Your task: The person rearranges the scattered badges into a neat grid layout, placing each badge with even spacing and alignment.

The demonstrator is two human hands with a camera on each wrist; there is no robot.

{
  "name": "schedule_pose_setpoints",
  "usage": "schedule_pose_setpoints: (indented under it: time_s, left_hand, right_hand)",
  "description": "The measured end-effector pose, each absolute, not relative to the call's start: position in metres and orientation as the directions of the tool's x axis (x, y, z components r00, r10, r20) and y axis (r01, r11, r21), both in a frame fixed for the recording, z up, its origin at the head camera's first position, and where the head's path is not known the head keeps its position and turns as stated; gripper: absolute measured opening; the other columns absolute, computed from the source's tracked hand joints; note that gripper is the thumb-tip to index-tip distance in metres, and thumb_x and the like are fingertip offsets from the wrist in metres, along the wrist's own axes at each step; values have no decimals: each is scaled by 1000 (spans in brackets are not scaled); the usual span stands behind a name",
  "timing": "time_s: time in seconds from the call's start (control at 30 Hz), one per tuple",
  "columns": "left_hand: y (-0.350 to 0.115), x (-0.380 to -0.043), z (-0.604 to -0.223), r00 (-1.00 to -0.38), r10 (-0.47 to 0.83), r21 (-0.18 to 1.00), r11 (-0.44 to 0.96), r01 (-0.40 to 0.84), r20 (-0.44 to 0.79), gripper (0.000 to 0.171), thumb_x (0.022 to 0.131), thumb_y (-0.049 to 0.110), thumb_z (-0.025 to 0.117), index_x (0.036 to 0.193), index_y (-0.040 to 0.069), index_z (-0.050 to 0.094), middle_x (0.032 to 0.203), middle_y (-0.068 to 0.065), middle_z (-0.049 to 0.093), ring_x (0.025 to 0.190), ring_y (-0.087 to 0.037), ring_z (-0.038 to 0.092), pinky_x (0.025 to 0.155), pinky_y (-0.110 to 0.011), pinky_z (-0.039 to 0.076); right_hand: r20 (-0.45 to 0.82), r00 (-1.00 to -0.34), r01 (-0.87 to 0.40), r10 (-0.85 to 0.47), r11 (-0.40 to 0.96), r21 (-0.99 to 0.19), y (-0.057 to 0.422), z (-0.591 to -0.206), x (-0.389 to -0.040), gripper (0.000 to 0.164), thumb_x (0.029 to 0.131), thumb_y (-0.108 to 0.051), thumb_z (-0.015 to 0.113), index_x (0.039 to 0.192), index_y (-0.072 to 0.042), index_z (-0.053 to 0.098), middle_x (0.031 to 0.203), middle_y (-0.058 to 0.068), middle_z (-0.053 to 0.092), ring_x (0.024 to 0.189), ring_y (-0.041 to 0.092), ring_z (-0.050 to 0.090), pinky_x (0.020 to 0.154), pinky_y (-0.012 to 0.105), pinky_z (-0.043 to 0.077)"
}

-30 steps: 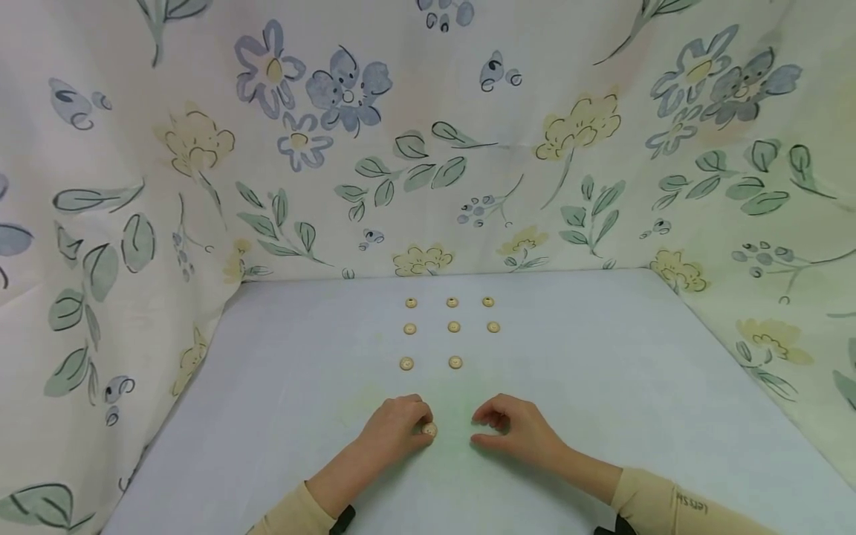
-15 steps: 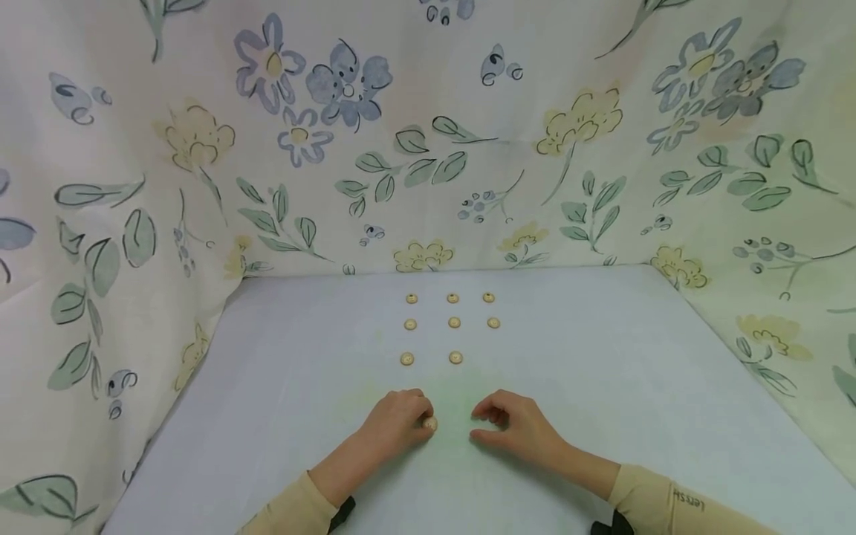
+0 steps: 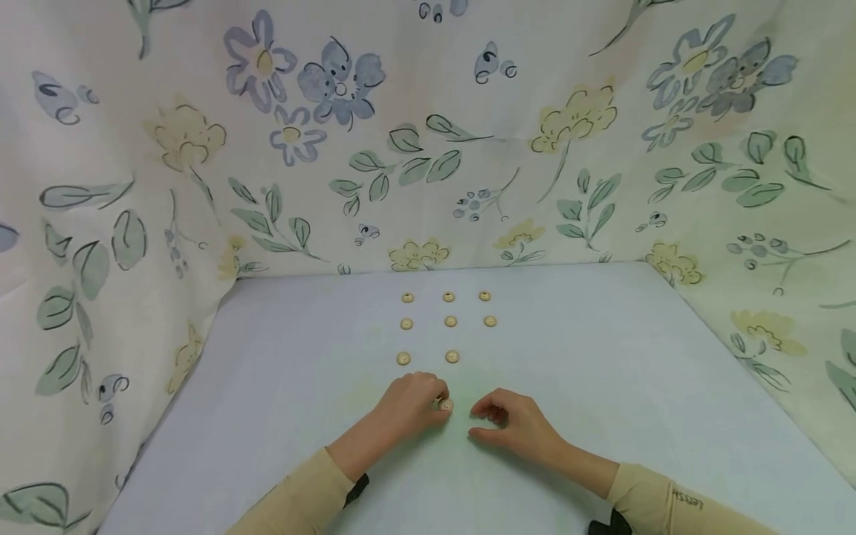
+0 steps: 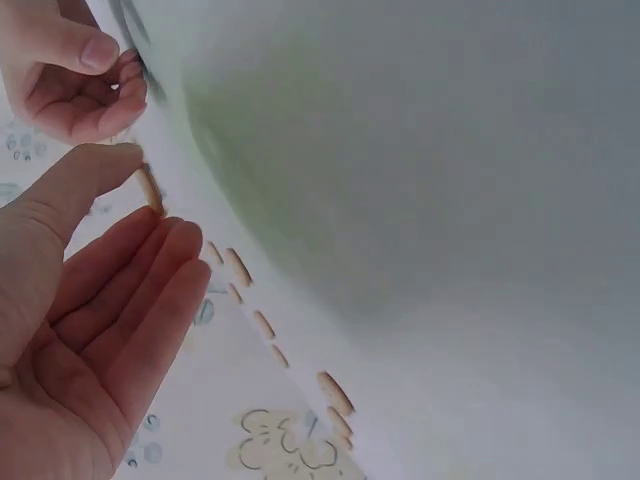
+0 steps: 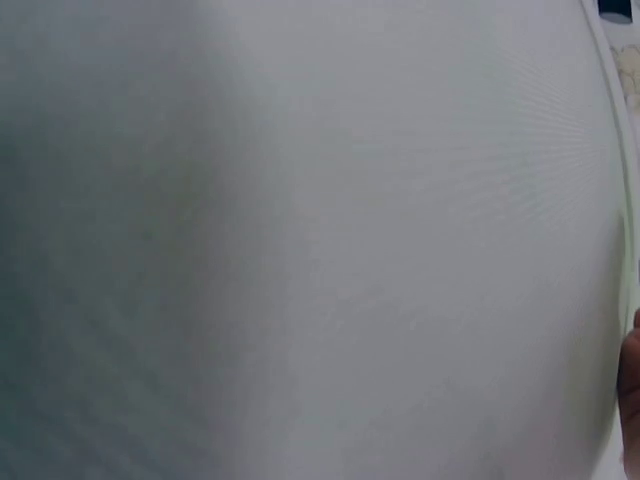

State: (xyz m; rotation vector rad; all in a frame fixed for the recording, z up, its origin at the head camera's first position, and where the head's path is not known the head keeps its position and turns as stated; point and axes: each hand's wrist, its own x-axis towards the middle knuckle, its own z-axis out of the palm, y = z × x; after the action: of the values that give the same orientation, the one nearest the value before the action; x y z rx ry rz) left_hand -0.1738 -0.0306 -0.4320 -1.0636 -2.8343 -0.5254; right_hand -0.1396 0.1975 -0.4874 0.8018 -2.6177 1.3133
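Observation:
My left hand [image 3: 416, 403] pinches a round wooden button [image 3: 446, 405] between thumb and fingertips. In the left wrist view, this button [image 4: 150, 188] is seen edge-on at the tips of the left hand [image 4: 110, 290]. To its right in the head view, my right hand [image 3: 515, 425] rests on the white table with loosely curled fingers and nothing between them. Ahead of the hands, several like buttons lie in rows; the front row has a left button [image 3: 403, 358] and a right button [image 3: 452, 357].
The white table [image 3: 301, 386] reaches back to a curtain [image 3: 401, 186] printed with flowers and leaves. Behind the front row lie a middle row with a button [image 3: 490, 321] at its right end and a back row with a button [image 3: 408, 297] at its left end.
My left hand has carried the pinched button forward and to the right, nearer the front row. My right hand stays in about the same place. The laid buttons keep their arrangement.

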Motion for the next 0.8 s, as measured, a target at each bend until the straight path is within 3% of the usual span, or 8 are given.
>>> schedule_pose_setpoints:
  time_s: [0.27, 0.6, 0.8]
  left_hand:
    - [2, -201, -432, -752, 605, 247, 711, 658, 263, 8, 76, 21, 73, 73, 14, 69, 67, 7, 58, 58, -10, 52, 48, -24, 39]
    - [49, -233, -441, -757, 606, 187, 737, 650, 245, 16, 78, 28, 75, 72, 16, 67, 67, 6, 56, 60, -10, 52, 50, -25, 41]
    - [68, -248, -446, -780, 582, 208, 753, 624, 231, 20, 76, 22, 72, 64, 15, 60, 62, 5, 50, 57, -11, 47, 48, -26, 38]
  right_hand:
    - [348, -842, -525, -412, 482, -701, 199, -489, -138, 24, 80, -27, 81, 98, -16, 69, 92, -6, 68, 75, 11, 59, 66, 23, 50]
    - [356, -834, -537, -422, 472, -699, 200, -490, -137, 23, 81, -27, 80, 96, -15, 69, 90, -5, 67, 75, 13, 59, 67, 24, 50]
    - [380, -822, -557, -424, 461, -690, 200, -492, -137, 22, 81, -25, 81, 96, -15, 69, 89, -5, 67, 75, 12, 59, 66, 23, 50]
